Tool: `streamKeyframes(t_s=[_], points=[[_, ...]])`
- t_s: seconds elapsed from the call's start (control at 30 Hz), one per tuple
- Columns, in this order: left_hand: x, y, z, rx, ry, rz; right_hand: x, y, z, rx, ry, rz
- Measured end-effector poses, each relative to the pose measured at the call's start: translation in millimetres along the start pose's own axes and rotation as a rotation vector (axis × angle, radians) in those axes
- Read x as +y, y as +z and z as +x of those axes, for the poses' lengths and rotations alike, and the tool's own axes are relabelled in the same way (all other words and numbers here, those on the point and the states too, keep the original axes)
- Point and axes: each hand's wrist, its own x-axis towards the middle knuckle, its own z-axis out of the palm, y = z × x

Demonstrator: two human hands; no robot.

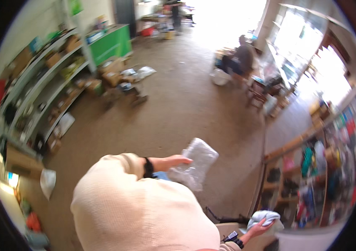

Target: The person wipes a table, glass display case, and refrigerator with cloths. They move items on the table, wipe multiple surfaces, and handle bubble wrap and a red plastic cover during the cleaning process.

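My left hand (179,160), with a black band at its wrist, grips a clear plastic packet (200,153) in front of my body. Its crinkled film hangs below my fingers, and its contents cannot be made out. Out to the lower right, my right hand (261,229) holds a bunched, pale blue-grey cloth-like bundle (264,218). That bundle is beside the glass-fronted display case (309,183). Under my right forearm is a cardboard-coloured surface (228,228), near a thin black bar (228,219).
Grey shelving (47,80) with boxes runs along the left. Cartons and plastic bags (145,72) lie on the floor beside a green counter (110,44). A seated person (242,59) is ahead right, near a wooden stool (256,94). Another person (175,14) stands far back.
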Motion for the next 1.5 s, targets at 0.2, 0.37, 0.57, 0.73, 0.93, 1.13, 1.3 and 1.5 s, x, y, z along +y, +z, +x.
streamKeyframes(t_s=[0.2,0.37,0.57,0.73,0.93,1.13,1.3,1.5], points=[[24.7,-5.4,44.0,-0.094,0.231,0.072,-2.1,61.0,0.0,-0.522,0.305,0.167],[70.6,-17.8,70.2,-0.135,0.193,-0.092,-34.7,76.6,29.7,-0.478,0.195,0.067],[102.3,-35.9,107.7,-0.114,0.367,-0.213,-87.3,116.5,47.9,-0.58,0.135,0.057],[101.5,-52.8,132.0,0.033,0.39,-0.225,-104.8,148.5,49.2,-0.685,0.102,0.065],[46.6,-74.0,91.8,0.329,0.454,-0.125,-128.6,174.6,23.5,-0.841,0.035,0.127],[-29.0,-80.9,12.5,0.582,0.142,-0.266,-146.6,186.1,-20.5,-1.065,-0.007,0.241],[-59.9,-83.3,-36.9,0.67,0.175,-0.215,-180.3,181.9,-70.6,-1.325,-0.068,0.288],[-74.0,-96.6,-91.3,0.694,0.291,-0.08,-261.5,174.7,-143.6,-1.634,-0.303,0.301]])
